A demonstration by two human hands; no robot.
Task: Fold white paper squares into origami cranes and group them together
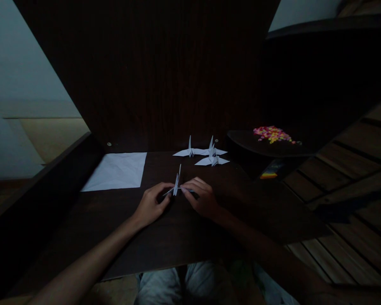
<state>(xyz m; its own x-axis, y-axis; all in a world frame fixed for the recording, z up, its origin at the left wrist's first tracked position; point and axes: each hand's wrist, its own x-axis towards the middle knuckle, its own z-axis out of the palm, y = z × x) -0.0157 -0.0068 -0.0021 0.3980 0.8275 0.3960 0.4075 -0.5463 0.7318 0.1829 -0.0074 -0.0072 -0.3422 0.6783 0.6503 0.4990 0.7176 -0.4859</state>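
A white paper crane (177, 185) is between my two hands, low over the dark tabletop, its thin neck or tail pointing up and away from me. My left hand (153, 203) pinches the wing on its left between thumb and fingers. On the other side, my right hand (202, 197) grips the right wing the same way, covering most of it. Beyond my hands stand folded white paper cranes: one (189, 151) towards the left, and others grouped at the right, with a front crane (212, 160) nearest me. Their wings are spread and partly overlap.
A creased white paper sheet (117, 171) lies at the left, beside a raised side panel (51, 192). At the right, a rounded dark shelf (241, 140) carries a heap of small colourful pieces (273, 134). A tall dark panel (165, 76) closes the back.
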